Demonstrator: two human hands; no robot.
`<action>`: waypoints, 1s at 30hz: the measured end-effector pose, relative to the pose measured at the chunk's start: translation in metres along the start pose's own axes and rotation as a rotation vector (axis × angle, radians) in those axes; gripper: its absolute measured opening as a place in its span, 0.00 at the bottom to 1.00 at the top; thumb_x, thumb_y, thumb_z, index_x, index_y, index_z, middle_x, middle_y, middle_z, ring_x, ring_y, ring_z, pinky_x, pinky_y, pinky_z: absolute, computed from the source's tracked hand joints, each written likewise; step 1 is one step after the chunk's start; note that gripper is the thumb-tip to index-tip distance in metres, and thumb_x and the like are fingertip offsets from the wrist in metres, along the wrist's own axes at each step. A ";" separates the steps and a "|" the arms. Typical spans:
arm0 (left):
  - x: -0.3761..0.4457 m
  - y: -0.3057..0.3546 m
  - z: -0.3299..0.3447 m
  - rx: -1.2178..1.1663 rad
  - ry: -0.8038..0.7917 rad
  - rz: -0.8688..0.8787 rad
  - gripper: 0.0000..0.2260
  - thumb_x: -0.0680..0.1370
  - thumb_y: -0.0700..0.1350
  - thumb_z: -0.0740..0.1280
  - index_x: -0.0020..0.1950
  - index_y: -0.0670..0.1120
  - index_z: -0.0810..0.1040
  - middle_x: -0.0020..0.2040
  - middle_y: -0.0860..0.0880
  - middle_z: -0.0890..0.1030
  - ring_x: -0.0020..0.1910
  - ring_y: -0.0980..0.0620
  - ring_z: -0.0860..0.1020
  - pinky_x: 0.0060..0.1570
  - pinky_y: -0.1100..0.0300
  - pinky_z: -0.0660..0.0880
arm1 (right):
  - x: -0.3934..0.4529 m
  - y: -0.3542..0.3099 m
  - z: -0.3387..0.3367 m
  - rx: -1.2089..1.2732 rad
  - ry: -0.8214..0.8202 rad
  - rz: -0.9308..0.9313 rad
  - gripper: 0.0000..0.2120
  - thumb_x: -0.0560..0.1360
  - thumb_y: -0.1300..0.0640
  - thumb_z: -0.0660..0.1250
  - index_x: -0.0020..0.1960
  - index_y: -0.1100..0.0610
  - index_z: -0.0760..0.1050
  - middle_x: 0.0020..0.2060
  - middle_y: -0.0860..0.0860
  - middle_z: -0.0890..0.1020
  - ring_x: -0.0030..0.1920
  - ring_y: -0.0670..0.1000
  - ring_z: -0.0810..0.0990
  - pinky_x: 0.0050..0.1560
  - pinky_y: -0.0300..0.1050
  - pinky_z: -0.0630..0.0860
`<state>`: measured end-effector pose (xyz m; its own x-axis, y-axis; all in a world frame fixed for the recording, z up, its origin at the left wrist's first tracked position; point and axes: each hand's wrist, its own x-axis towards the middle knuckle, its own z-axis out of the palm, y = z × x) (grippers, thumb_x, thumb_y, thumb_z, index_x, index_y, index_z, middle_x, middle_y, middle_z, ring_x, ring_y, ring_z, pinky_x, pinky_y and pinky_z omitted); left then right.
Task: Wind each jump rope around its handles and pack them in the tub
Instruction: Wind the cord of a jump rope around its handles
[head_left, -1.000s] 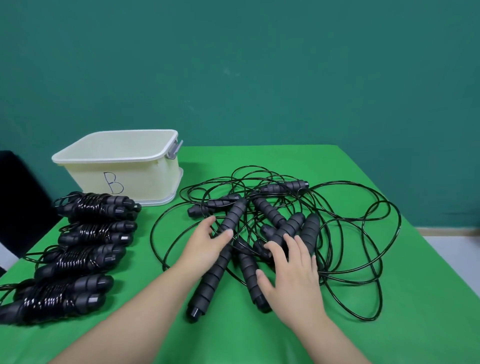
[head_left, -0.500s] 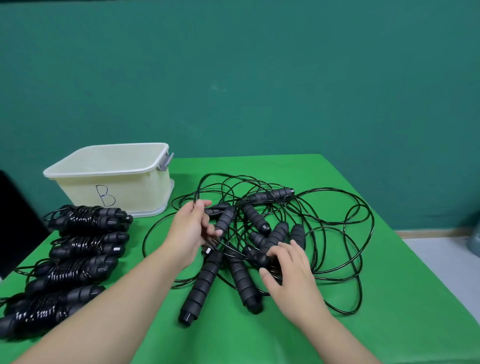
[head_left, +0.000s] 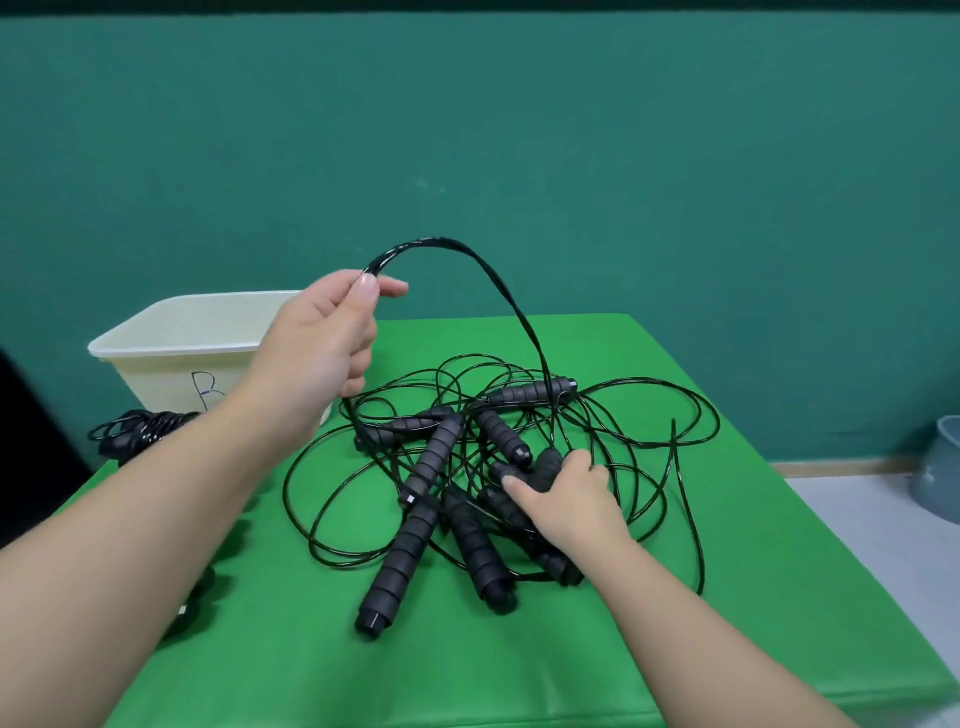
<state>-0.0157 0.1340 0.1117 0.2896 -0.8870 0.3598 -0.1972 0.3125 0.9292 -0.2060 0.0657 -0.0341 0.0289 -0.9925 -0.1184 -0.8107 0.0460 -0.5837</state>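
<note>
In the head view, the left hand was raised above the green table, thumb and forefinger pinching a loop of thin black cord that arched up from the pinch and fell away to the right into the tangled pile of jump ropes at the table's middle. The right hand lay low on that pile, its fingers curled round one of the black foam handles near the right side of the heap, with other handles fanned out just to its left and cord loops spilling round it on every side. The cord looked light, thin and glossy, springy enough to hold an arch on its own, so it would likely slip through a loose pinch and snag on neighbouring loops when drawn; the ribbed foam handles seemed the surer place to take hold, soft and grippy under the fingers. The pale tub, marked with a letter, stood at the table's far left corner, partly behind the left wrist, and a wound bundle of rope lay just in front of it, the rest hidden by the left forearm.
</note>
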 end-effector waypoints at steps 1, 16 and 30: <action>-0.002 0.000 -0.002 0.029 -0.007 0.000 0.11 0.83 0.47 0.55 0.50 0.48 0.77 0.28 0.53 0.61 0.23 0.57 0.56 0.23 0.65 0.53 | 0.001 -0.004 0.001 -0.047 -0.016 0.022 0.38 0.70 0.34 0.66 0.67 0.58 0.59 0.64 0.58 0.66 0.62 0.60 0.71 0.59 0.50 0.70; -0.014 -0.020 -0.046 0.409 0.205 0.053 0.10 0.82 0.48 0.56 0.47 0.55 0.76 0.34 0.57 0.69 0.32 0.57 0.66 0.32 0.59 0.62 | -0.004 0.012 -0.015 0.234 0.308 -0.222 0.33 0.67 0.61 0.67 0.71 0.56 0.62 0.65 0.54 0.71 0.63 0.58 0.68 0.66 0.54 0.66; -0.033 -0.033 -0.062 0.781 0.156 -0.188 0.21 0.79 0.49 0.60 0.70 0.45 0.62 0.59 0.41 0.68 0.54 0.43 0.71 0.57 0.49 0.68 | -0.047 0.006 -0.048 0.677 0.276 -0.316 0.32 0.69 0.65 0.67 0.69 0.50 0.62 0.64 0.47 0.73 0.59 0.49 0.74 0.59 0.45 0.70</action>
<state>0.0399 0.1737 0.0744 0.4985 -0.8253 0.2654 -0.7117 -0.2148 0.6688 -0.2405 0.1076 0.0065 -0.0195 -0.9580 0.2861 -0.2545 -0.2720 -0.9280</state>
